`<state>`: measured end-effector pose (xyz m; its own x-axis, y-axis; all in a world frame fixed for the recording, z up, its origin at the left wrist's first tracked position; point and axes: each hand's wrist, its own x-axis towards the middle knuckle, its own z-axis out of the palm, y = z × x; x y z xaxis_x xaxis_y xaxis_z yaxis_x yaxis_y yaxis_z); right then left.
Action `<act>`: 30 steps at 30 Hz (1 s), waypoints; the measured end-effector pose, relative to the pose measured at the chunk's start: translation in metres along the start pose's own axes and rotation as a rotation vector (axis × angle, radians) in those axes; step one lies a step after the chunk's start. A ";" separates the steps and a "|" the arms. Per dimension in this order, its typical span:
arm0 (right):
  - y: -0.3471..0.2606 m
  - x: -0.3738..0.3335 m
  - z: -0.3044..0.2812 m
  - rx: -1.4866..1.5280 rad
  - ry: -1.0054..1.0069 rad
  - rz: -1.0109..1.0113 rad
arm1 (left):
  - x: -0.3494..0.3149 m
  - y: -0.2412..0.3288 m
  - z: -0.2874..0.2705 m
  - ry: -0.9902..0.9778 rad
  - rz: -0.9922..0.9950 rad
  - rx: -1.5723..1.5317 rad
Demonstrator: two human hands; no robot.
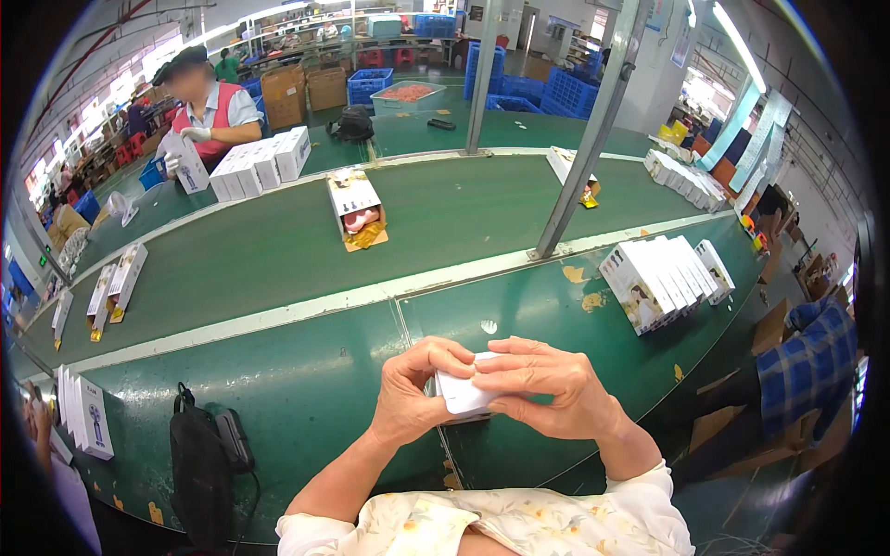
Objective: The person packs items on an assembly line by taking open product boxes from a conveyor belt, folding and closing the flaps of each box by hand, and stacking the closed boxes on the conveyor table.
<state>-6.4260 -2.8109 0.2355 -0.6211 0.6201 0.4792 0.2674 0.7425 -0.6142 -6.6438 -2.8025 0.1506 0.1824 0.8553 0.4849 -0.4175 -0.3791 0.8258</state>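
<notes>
At six o'clock, your white carton (466, 396) is smooth paperboard, its plain face matt; below it, your floral shirt (575, 521) is light, creased cloth. The green desk (315, 371) gives you a smooth, glossy surface, broken near three o'clock by rough-looking tan patches (594, 302). At twelve o'clock, note the conveyor belt (454, 218), smooth with a soft sheen. Between one and two o'clock, you see a grey metal post (598, 134), smooth and faintly shiny; at one o'clock, blue crates (567, 94) of plastic. At eleven o'clock, brown boxes (284, 95) are matt cardboard. At eight o'clock, your black bag (197, 473) is dull, wrinkled cloth.
</notes>
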 end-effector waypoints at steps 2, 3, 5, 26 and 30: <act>-0.002 -0.003 0.003 -0.128 0.059 -0.036 | -0.003 0.003 0.002 -0.035 -0.007 0.016; -0.003 -0.004 0.004 -0.125 0.052 -0.036 | -0.005 0.001 0.001 -0.027 -0.008 0.014; -0.003 -0.005 0.005 -0.214 0.084 -0.062 | -0.006 -0.004 -0.004 -0.101 0.024 -0.031; -0.016 -0.008 0.031 -0.329 0.121 -0.043 | -0.022 -0.011 0.010 0.033 0.433 0.383; -0.006 0.005 0.022 -0.326 0.105 -0.102 | -0.022 -0.015 0.005 0.037 0.398 0.391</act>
<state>-6.4469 -2.8183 0.2276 -0.5817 0.5491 0.6001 0.4395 0.8330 -0.3361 -6.6371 -2.8177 0.1289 0.0437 0.6290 0.7762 -0.0850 -0.7718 0.6302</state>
